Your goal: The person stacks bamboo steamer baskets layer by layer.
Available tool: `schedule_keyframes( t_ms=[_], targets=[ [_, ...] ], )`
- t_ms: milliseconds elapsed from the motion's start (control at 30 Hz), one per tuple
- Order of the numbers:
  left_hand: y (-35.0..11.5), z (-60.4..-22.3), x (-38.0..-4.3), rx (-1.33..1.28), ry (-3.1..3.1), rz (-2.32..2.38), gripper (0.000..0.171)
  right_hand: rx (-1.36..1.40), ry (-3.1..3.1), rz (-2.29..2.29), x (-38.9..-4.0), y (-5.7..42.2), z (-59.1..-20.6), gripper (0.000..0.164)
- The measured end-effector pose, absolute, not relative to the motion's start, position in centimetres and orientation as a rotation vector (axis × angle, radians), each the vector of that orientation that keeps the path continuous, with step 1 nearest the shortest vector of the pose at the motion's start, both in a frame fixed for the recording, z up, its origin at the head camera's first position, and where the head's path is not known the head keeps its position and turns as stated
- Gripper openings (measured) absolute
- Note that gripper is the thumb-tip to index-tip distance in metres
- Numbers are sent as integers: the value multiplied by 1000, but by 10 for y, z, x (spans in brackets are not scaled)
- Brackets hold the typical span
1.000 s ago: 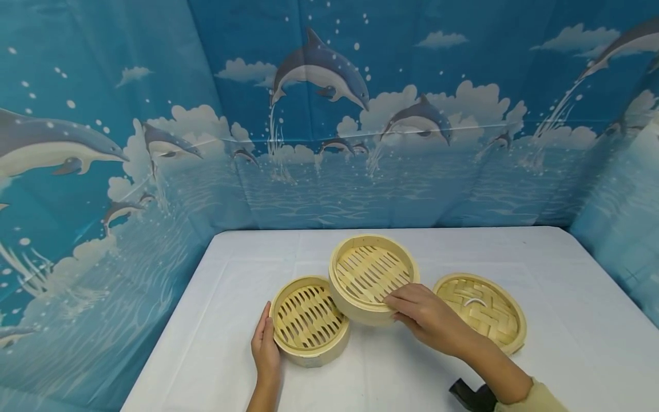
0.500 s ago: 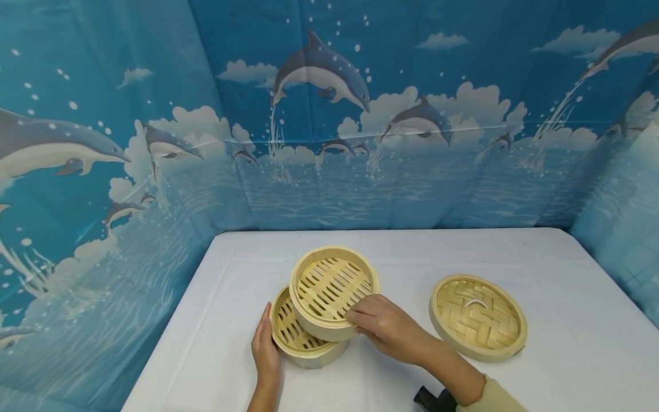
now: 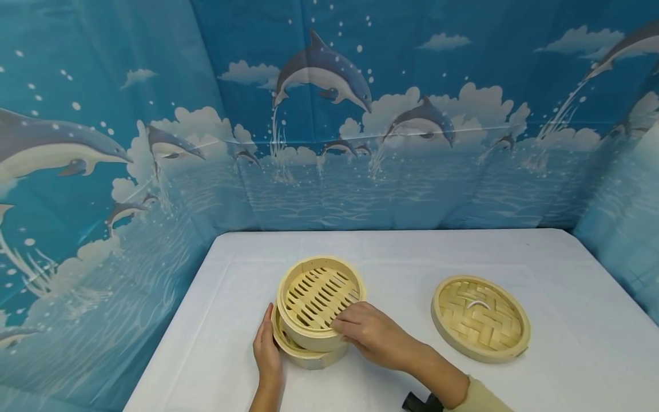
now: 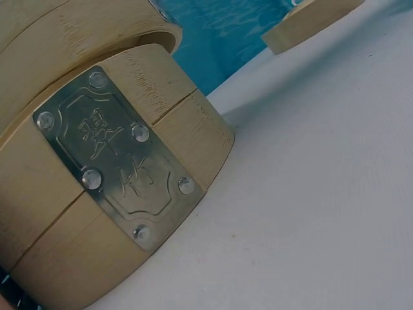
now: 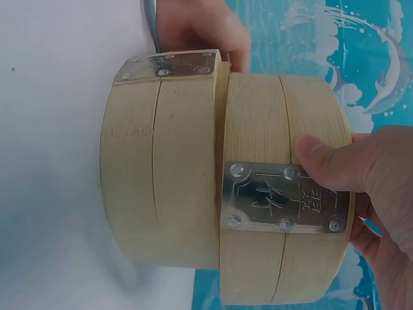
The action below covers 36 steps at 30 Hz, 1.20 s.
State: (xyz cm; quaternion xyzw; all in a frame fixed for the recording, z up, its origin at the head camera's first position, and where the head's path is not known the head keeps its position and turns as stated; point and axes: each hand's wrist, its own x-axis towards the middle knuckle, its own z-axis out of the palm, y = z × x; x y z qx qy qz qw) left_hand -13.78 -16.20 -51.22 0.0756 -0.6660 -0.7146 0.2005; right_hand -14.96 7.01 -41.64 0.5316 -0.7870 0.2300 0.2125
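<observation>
The upper bamboo steamer basket point(image 3: 320, 297), round with a slatted floor, is over the lower bamboo steamer basket point(image 3: 309, 359), set off toward the back right. My right hand point(image 3: 376, 336) pinches the upper basket's near right rim, thumb on the outer wall by the metal plate in the right wrist view. My left hand point(image 3: 268, 352) rests against the lower basket's left side, its fingers fairly straight. In the left wrist view, the lower basket's wall point(image 4: 45, 248) stands on the cloth under the upper basket's wall point(image 4: 71, 39). The lower basket's floor is mostly covered.
The woven bamboo lid point(image 3: 481, 319) with a small pale handle lies on the right of the white-covered table point(image 3: 561, 286). A blue dolphin-print curtain point(image 3: 329, 189) hangs behind the table and at its sides. A black device point(image 3: 423, 403) shows at the right wrist.
My right hand has carried the upper basket leftward and down, from the lower basket's right side to over it. My left hand and the lid have stayed put.
</observation>
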Motion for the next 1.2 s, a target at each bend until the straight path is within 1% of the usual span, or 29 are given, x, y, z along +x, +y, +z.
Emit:
schedule_keyframes(
  t_ms=[267, 633, 833, 1033, 1200],
  targets=[
    [-161, -511, -139, 274, -1904, -1983, 48, 1466, -2191, 620, -148, 57, -416, 32],
    [-159, -508, -138, 363, -1984, -1910, 60, 1466, -2234, 538, -144, 43, -414, 29],
    [-159, -507, -138, 358, -1986, -1888, 59, 1464, -2264, 579, -149, 48, -413, 30],
    [-160, -509, -138, 374, -1981, -1893, 58, 1414, -2326, 737, -161, 63, -415, 35],
    [-161, -510, -138, 352, -1969, -1870, 56, 1409, -2368, 799, -164, 67, -416, 32]
  ],
)
